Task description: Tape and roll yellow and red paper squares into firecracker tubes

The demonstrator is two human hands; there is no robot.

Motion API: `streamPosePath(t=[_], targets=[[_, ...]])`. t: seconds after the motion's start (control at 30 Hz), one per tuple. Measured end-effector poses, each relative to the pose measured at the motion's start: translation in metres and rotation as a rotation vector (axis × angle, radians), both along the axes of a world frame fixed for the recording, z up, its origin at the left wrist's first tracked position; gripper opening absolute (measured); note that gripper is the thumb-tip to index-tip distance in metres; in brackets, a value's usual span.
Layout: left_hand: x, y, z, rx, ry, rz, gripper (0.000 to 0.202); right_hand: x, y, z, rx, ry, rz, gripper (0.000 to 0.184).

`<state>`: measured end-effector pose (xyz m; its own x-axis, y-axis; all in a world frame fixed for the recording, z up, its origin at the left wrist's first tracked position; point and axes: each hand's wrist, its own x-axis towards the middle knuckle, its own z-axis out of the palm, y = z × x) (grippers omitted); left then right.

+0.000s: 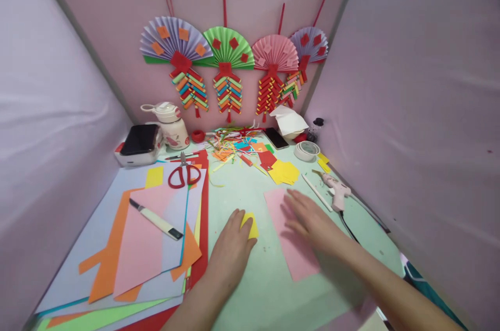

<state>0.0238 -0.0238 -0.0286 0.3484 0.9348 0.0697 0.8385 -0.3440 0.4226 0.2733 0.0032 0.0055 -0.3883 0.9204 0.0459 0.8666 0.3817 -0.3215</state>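
In the head view, my left hand [230,247] is low over the middle of the table, its fingers and thumb closed about a small yellow paper square [254,225]. Part of the square is hidden beneath the fingers. My right hand [307,220] rests over a long pink paper strip [299,258], fingers stretched out and a little apart, gripping nothing. The strip lies flat and slanted on the pale green table [242,294].
Left are stacked coloured sheets [86,237], a utility knife [156,220] and red-handled scissors [184,173]. Paper scraps [238,148] and yellow pieces [284,172] lie behind my hands. To the right are a white stick [316,193], a corded glue gun [338,189] and tape rolls [307,150]. Paper fans [228,47] hang behind.
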Motion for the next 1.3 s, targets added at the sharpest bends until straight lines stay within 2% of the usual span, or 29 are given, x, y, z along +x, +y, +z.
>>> streamPosePath(t=[0.07, 0.17, 0.23, 0.3, 0.37, 0.47, 0.57, 0.63, 0.7, 0.77, 0.83, 0.9, 0.97, 1.03, 1.1, 1.2, 1.3], targets=[[0.0, 0.0, 0.001, -0.005, 0.009, 0.0, 0.035, -0.002, 0.034, 0.001, 0.078, 0.031, -0.181, 0.067], [0.0, 0.001, 0.003, -0.001, 0.025, -0.004, 0.035, -0.009, 0.082, -0.005, -0.015, -0.022, -0.307, 0.075], [0.0, 0.002, 0.004, -0.008, 0.04, -0.009, 0.036, -0.014, 0.104, -0.012, -0.046, -0.039, -0.317, 0.062], [0.0, 0.002, 0.004, -0.018, 0.057, -0.01, 0.037, -0.017, 0.117, -0.019, -0.043, -0.046, -0.322, 0.047], [0.0, 0.003, 0.002, -0.017, 0.069, -0.013, 0.038, -0.018, 0.126, -0.024, -0.025, -0.049, -0.335, 0.041], [0.0, 0.004, 0.001, 0.01, 0.073, -0.023, 0.037, -0.017, 0.141, -0.027, -0.007, -0.046, -0.349, 0.041], [-0.001, 0.004, 0.001, 0.029, 0.074, -0.031, 0.037, -0.015, 0.153, -0.022, 0.006, -0.031, -0.346, 0.043], [-0.001, 0.004, 0.002, 0.034, 0.078, -0.038, 0.037, -0.014, 0.149, -0.015, 0.025, -0.016, -0.343, 0.048], [-0.001, 0.004, 0.002, 0.032, 0.082, -0.042, 0.037, -0.015, 0.128, -0.009, 0.048, 0.0, -0.324, 0.053], [-0.001, 0.004, 0.001, 0.027, 0.086, -0.041, 0.037, -0.018, 0.09, -0.006, 0.064, 0.015, -0.261, 0.051], [0.0, 0.004, 0.0, 0.028, 0.086, -0.037, 0.037, -0.02, 0.044, -0.009, 0.103, 0.042, -0.12, 0.048], [0.0, 0.005, -0.001, 0.034, 0.082, -0.035, 0.037, -0.02, 0.005, -0.018, 0.082, 0.031, -0.005, 0.047], [0.001, 0.005, -0.001, 0.039, 0.078, -0.031, 0.037, -0.017, -0.017, -0.029, 0.075, 0.029, 0.055, 0.048], [0.001, 0.004, 0.0, 0.036, 0.074, -0.027, 0.038, -0.011, -0.02, -0.039, 0.091, 0.035, 0.074, 0.047], [0.002, 0.004, 0.001, 0.03, 0.065, -0.027, 0.037, -0.001, -0.008, -0.045, 0.107, 0.044, 0.061, 0.047], [0.002, 0.004, 0.003, 0.024, 0.045, -0.027, 0.035, 0.012, 0.015, -0.049, 0.11, 0.055, 0.022, 0.046], [0.003, 0.003, 0.004, 0.019, 0.028, -0.03, 0.033, 0.02, 0.026, -0.05, 0.104, 0.063, -0.006, 0.046]])
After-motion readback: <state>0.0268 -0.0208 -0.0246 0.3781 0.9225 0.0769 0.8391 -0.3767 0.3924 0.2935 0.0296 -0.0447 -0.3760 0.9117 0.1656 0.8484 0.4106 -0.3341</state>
